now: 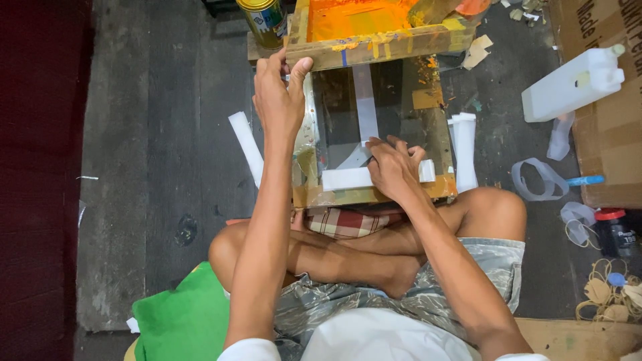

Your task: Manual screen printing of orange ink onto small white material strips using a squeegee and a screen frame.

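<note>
While you sat cross-legged on the floor, your left hand (277, 97) gripped the far corner of the wooden frame (374, 190), fingers curled, and your right hand (394, 167) pressed a white strip (344, 178) flat along its near edge; other strips (463, 150) lay unused beside it.

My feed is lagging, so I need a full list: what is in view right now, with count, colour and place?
wooden frame: one, brown, taped, centre
white strip: one, on the frame's near edge
loose white strips: several, floor beside the frame
upper frame: one, orange-stained, top
tin can: one, gold lid, top
plastic jug: one, white, right
cardboard box: one, brown, right edge
green cloth: one, bottom left
left hand: on the frame's far left corner
right hand: pressing the white strip
</note>
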